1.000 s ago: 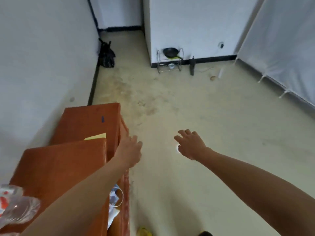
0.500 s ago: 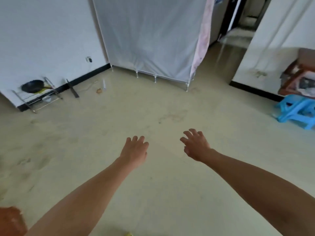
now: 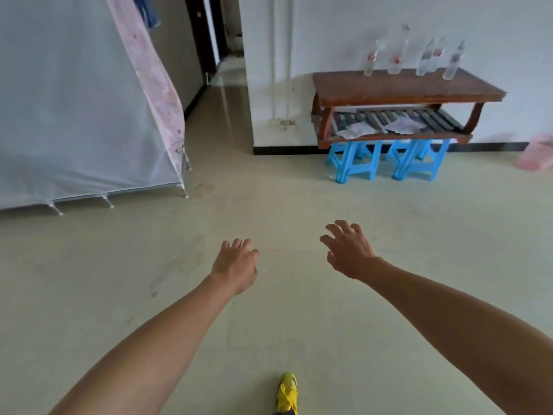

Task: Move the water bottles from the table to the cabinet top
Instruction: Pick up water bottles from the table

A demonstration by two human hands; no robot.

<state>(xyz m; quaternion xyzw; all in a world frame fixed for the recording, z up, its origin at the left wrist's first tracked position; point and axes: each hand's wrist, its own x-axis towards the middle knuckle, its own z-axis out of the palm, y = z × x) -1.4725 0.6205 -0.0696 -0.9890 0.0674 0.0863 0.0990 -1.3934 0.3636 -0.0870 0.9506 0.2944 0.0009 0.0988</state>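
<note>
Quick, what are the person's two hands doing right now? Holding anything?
Left hand: open, fingers loosely spread, holding nothing.
Right hand: open, fingers spread, holding nothing.

One head-worn wide-angle view looks forward and down across the floor (image 3: 269,205), the wooden bench (image 3: 404,88) far off, upper right.

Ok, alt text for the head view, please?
Both bare hands, left hand and right hand, reach forward empty over a pale floor. Ahead, several clear water bottles stand on a brown wooden table propped on blue stools.
</note>
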